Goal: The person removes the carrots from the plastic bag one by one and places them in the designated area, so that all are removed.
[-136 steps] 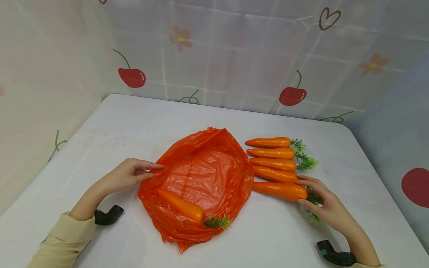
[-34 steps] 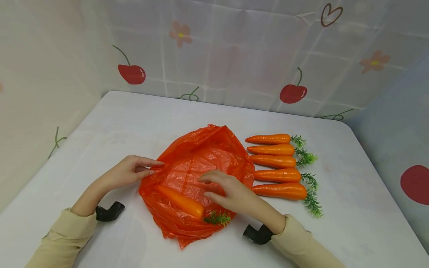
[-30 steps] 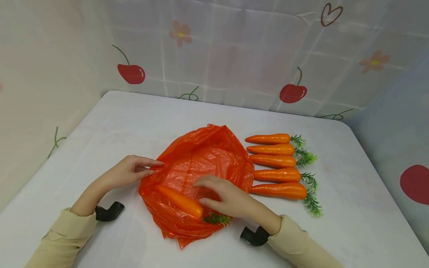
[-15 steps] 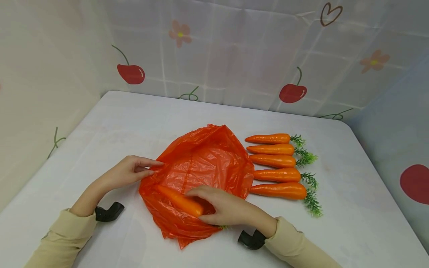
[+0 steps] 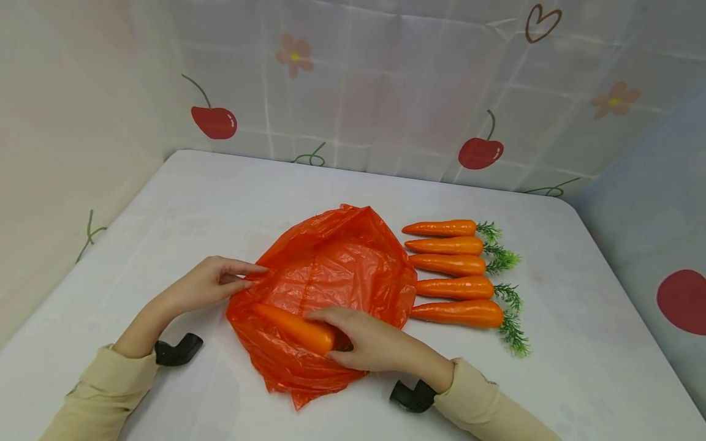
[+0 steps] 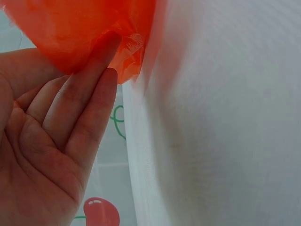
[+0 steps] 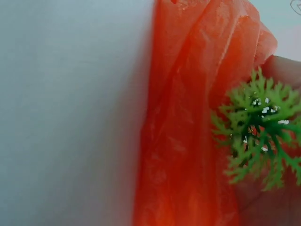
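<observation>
An orange plastic bag [image 5: 342, 263] lies spread open on the white table [image 5: 220, 196]. One orange carrot [image 5: 287, 324] lies inside it at the front left. My right hand [image 5: 336, 340] grips that carrot's thick end, covering most of the leaves. In the right wrist view, the green leaves [image 7: 258, 127] show against the bag [image 7: 183, 132]. My left hand [image 5: 255, 275] pinches the bag's left rim between thumb and fingers. In the left wrist view, the left hand's fingers [image 6: 94, 94] hold the bag's rim [image 6: 127, 56].
Several carrots [image 5: 452, 264] lie in a row right of the bag, tips to the left and leaves to the right. Cherry-print cloth walls [image 5: 386, 92] close in the table on the left, back and right. Black camera mounts [image 5: 176, 352] sit at both wrists.
My right hand left the nearest carrot in the row, crossed into the bag and closed on the thick end of the carrot there. My left hand kept its pinch on the rim.
</observation>
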The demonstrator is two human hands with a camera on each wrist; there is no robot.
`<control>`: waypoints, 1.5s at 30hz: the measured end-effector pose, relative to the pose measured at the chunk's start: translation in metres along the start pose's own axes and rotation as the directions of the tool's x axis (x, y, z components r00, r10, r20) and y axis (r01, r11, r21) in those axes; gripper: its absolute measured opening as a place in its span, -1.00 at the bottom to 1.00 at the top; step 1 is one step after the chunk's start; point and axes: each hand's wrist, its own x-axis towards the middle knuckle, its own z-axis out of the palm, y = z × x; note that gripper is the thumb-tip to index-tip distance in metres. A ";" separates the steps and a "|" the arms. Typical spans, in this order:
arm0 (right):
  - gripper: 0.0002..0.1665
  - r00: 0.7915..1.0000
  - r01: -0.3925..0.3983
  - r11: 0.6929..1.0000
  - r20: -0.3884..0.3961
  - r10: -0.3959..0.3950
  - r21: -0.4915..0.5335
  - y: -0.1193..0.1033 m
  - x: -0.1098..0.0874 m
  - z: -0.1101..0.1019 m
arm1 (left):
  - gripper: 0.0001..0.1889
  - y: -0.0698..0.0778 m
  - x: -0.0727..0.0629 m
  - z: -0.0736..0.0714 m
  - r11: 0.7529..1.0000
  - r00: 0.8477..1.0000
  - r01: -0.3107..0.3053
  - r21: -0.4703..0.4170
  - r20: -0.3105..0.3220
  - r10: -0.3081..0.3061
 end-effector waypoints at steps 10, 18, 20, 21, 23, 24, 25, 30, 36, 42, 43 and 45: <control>-0.34 0.994 -0.089 0.995 -0.060 0.091 0.039 0.003 0.000 0.000 | -0.68 0.001 0.000 0.000 1.000 1.000 -0.001 -0.001 -0.003 0.001; -0.34 0.990 -0.107 0.994 -0.097 0.105 -0.020 0.004 0.001 0.004 | -0.68 0.002 -0.002 0.001 1.000 1.000 0.008 -0.003 0.005 -0.008; -0.34 0.988 -0.117 0.993 -0.107 0.113 -0.033 0.004 0.001 0.004 | -0.68 0.002 -0.002 0.001 1.000 1.000 0.006 -0.005 0.004 -0.006; -0.34 0.987 -0.118 0.992 -0.112 0.113 -0.039 0.004 0.001 0.004 | -0.68 0.002 -0.002 0.001 1.000 1.000 0.006 -0.006 0.003 -0.006; -0.36 0.986 -0.119 0.991 -0.127 0.111 -0.055 0.004 0.001 0.004 | -0.68 0.002 -0.002 0.001 1.000 1.000 0.003 -0.007 0.002 -0.003; -0.37 0.984 -0.120 0.991 -0.138 0.110 -0.064 0.004 0.001 0.003 | -0.68 0.002 -0.002 0.001 1.000 1.000 0.001 -0.007 0.002 -0.001; -0.38 0.983 -0.121 0.990 -0.149 0.109 -0.072 0.004 0.001 0.003 | -0.68 0.002 -0.002 0.001 1.000 1.000 0.001 -0.007 0.002 -0.001; -0.41 0.972 -0.150 0.980 -0.199 0.123 -0.128 0.005 -0.001 0.001 | -0.67 0.002 -0.002 0.002 1.000 1.000 0.007 -0.006 0.003 -0.007; -0.43 0.971 -0.144 0.978 -0.212 0.110 -0.150 0.007 -0.002 -0.002 | -0.68 0.001 -0.001 0.002 1.000 1.000 -0.001 -0.001 0.000 0.001; -0.43 0.971 -0.139 0.978 -0.214 0.104 -0.154 0.008 -0.002 -0.003 | -0.68 0.001 -0.001 0.003 1.000 1.000 -0.003 0.007 -0.001 0.003; -0.43 0.971 -0.139 0.978 -0.214 0.104 -0.155 0.008 -0.002 -0.003 | -0.68 0.001 -0.001 0.003 1.000 1.000 -0.005 0.010 -0.001 0.005; -0.42 0.971 -0.141 0.978 -0.214 0.106 -0.155 0.008 -0.002 -0.003 | -0.68 0.000 -0.001 0.003 1.000 1.000 -0.008 0.012 0.000 0.008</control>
